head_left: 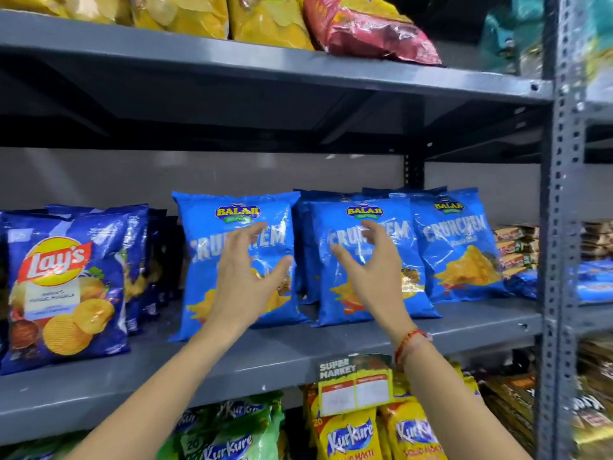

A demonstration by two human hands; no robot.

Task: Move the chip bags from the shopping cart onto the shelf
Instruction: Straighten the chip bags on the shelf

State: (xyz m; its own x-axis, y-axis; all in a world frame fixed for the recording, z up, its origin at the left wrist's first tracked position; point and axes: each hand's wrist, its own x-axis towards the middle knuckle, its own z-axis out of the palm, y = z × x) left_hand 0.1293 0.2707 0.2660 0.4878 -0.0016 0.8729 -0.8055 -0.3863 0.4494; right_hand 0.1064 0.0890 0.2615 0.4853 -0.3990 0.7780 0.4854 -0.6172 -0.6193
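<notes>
Both open hands (247,277) hover before upright chip bags (234,260).

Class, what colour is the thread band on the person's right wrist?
Red with orange, on the right wrist band; the head view, the only one, shows it.

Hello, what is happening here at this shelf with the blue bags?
A person is stocking chip bags on a grey shelf. Both hands are open and hold nothing: the left hand is in front of the left Balaji Crunchem bag, the right hand in front of the middle Crunchem bag. Both bags already stand upright on the shelf, beside a third one. Lay's bags stand to the left. No cart is visible.
</notes>
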